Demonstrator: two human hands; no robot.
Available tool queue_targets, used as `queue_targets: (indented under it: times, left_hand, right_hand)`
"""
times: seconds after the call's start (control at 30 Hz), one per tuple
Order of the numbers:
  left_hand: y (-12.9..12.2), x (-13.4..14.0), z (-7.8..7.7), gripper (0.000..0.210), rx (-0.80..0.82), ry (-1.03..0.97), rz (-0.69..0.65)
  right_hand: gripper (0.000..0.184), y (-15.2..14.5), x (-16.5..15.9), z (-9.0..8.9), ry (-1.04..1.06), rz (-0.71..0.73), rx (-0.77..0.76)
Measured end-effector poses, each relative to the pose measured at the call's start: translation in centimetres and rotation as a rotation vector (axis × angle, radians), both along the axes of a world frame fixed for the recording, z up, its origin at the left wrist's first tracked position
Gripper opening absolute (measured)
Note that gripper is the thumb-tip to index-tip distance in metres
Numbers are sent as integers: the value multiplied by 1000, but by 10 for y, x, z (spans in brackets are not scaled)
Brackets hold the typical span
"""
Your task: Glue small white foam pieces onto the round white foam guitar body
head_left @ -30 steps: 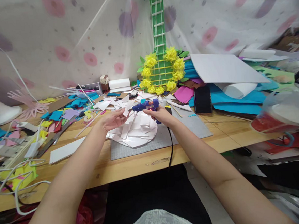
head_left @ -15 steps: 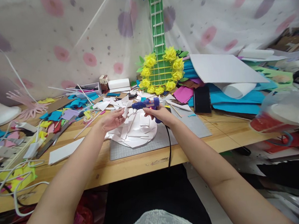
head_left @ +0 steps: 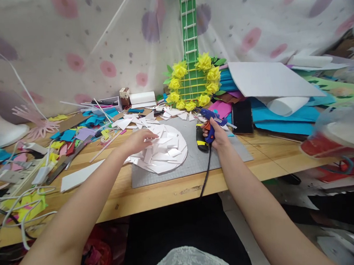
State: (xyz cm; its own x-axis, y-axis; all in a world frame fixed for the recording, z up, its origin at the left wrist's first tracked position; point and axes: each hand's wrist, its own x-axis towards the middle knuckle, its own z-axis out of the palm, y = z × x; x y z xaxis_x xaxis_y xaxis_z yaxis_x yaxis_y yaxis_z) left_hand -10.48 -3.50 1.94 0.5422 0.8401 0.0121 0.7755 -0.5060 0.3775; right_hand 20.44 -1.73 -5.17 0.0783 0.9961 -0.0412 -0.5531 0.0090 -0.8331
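At the white paper pile (head_left: 169,143), the left hand (head_left: 141,140) curls its fingers, their hold unclear, while the right hand (head_left: 219,136) grips a blue glue gun (head_left: 208,114).

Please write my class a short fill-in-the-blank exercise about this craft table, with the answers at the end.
1. The glue gun in the right hand is mostly ____ in colour.
2. The paper pieces beside the left hand are ____.
3. The flowers on the green guitar shape are ____.
4. In the picture, the black and yellow tool is to the ____ of those paper pieces.

Missing words: blue; white; yellow; right.
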Motion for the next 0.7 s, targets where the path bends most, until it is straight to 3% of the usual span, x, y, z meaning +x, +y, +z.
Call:
queue_targets:
  times: [0.2,0.5,0.7]
  left_hand:
    - [5,10,-13,34,77,200,-57]
    - [7,6,-24,35,67,179,-67]
    - [7,6,-24,42,31,182,-37]
  right_hand:
    - [37,0,1,0,-31,22,-29]
    - [36,2,1,-2,-87,51,-10]
    - [34,2,1,-2,-98,48,-12]
